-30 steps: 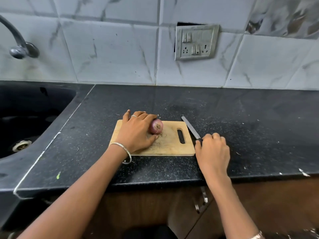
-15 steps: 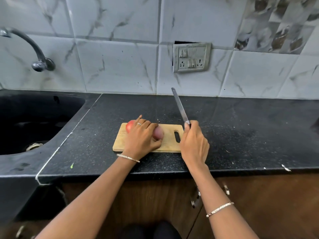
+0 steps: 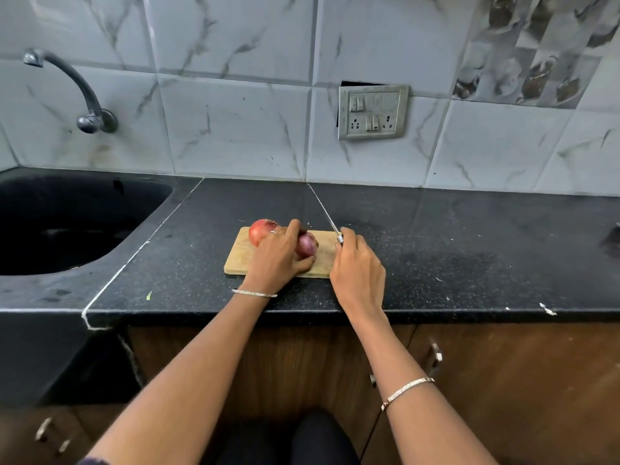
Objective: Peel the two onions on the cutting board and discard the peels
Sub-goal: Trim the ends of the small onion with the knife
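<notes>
Head camera, looking down at a kitchen worktop: at far left a black moulded sink (image 3: 67, 229) is sunk into the speckled black stone counter (image 3: 469, 250). A curved grey metal tap (image 3: 95, 121) is fixed to the white marbled wall tiles (image 3: 235, 129) above it. Near the middle of the counter lies a pale wooden cutting board (image 3: 239, 260), and both onions are on it. The rounded red-orange onion (image 3: 260, 231) sits at the board's far left corner, its papery skin on, just behind your knuckles. Your left hand (image 3: 276, 260), with a ring on one finger and a thin silver bangle (image 3: 254, 293) at the wrist, lies over the board. Its fingers (image 3: 293, 231) are curled round the smaller purple onion (image 3: 307, 246), thumb below, holding it against the wood in the board's right half. Just to the right, your right hand (image 3: 359, 268) covers the board's right end, fingers closed round the handle of a long steel-bladed knife (image 3: 332, 226). The blade points away from you and slightly left, reaching past the board's far edge, apart from both onions. A second silver bangle (image 3: 407, 387) circles your right forearm. On the wall further right hangs a grey metal switch-and-socket plate (image 3: 372, 112). Brown wooden cabinet doors (image 3: 503, 380) run below the counter edge.
</notes>
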The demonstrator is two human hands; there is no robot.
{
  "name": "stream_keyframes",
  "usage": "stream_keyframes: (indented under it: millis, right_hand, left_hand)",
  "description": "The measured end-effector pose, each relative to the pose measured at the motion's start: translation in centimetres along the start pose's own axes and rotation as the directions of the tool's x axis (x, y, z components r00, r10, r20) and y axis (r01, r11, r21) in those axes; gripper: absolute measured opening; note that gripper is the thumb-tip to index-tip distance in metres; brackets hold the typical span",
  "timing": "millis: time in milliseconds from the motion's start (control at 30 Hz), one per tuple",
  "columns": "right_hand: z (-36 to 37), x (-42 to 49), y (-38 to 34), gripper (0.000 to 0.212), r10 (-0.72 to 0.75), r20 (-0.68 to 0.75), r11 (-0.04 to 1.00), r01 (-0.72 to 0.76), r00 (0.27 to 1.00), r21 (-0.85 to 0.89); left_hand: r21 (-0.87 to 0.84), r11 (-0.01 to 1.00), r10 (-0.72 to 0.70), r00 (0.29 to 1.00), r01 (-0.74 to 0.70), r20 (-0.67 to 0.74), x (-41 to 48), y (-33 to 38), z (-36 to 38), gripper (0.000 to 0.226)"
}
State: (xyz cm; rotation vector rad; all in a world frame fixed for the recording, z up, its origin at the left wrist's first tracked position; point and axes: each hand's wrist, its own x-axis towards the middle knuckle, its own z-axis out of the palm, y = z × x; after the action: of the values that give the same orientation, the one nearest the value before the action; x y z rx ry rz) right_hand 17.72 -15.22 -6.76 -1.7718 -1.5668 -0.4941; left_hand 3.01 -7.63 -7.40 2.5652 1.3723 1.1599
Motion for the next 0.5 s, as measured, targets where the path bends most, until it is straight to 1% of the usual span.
stream_keyframes:
  millis: [67,200,300,400,500]
  right_hand:
    - [0.02,0.04,-0.10,0.029,-0.021,-0.021,1.000,0.021,1.000,-0.003]
    - [0.13,0.07,-0.19,0.017,-0.070,-0.020,0.998,0.070,0.997,-0.010]
    - [0.24,-0.27,-0.01,0.014,-0.113,-0.057,0.994,0.113,0.992,0.001]
    - [0.27,-0.63,0.08,0.014,-0.101,-0.105,0.994,0.104,0.989,0.022]
    - [0.28,-0.78,0.07,0.013,-0.096,-0.099,0.995,0.098,0.990,0.010]
  left_hand:
    - [-0.012,1.000,0.019,1.000,-0.019,-0.011,-0.07,0.05,0.04,0.052]
    - [-0.036,0.999,0.034,0.999,-0.035,-0.037,0.03,0.06,0.00,0.056]
    - [-0.042,0.999,0.012,0.999,-0.014,-0.048,0.19,-0.08,0.11,0.053]
    - [-0.038,0.999,-0.017,0.995,0.013,-0.096,0.21,-0.40,0.39,0.050]
    - [-0.028,0.999,-0.038,0.993,0.035,-0.113,0.35,-0.63,0.63,0.048]
